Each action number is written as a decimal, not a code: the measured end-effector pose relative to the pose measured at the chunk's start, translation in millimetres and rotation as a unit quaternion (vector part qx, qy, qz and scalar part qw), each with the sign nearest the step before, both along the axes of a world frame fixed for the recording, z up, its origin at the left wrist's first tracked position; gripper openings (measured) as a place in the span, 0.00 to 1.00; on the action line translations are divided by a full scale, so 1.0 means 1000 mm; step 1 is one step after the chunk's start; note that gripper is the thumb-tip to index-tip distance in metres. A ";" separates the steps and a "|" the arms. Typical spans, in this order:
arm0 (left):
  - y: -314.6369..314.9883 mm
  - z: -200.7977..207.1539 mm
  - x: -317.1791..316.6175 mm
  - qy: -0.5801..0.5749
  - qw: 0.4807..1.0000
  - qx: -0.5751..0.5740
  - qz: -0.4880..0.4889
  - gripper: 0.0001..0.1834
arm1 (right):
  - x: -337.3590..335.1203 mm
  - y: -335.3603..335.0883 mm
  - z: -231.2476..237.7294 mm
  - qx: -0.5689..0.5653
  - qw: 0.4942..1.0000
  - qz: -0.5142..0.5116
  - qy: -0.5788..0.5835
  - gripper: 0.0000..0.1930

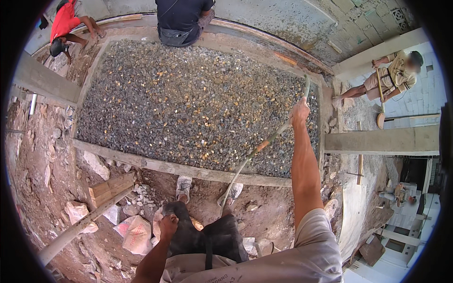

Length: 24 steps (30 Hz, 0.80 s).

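My right hand (300, 113) reaches forward over the gravel bed (198, 104), its fingers wrapped round a long, thin, greenish-grey length like a hose or pole (262, 145). One end rises just past my fist. The rest slants back across the stones and the near concrete edge, down to beside my right leg. Whether it is stiff or flexible I cannot tell. My left hand (168, 225) hangs curled in a loose fist by my left thigh, with nothing visible in it. The bed of wet, dark and tan stones sits inside a low concrete border (188, 168).
A person in dark clothes (181, 21) sits on the far border. Another in red (64, 23) bends at the far left, and a third (398, 75) holds a long-handled tool (380, 99) at right. Wooden blocks (112, 188), a slanted pole (80, 225) and sacks (137, 234) lie near left.
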<state>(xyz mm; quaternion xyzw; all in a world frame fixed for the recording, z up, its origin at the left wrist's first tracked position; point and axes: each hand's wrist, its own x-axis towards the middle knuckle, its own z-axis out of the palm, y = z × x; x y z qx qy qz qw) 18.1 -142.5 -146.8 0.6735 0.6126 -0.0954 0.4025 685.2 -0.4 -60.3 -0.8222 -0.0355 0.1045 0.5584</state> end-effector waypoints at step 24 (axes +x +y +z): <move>-0.082 -0.055 0.120 0.194 0.977 0.084 0.019 0.13 | 0.075 0.063 -0.118 -0.031 0.996 0.066 0.058 0.24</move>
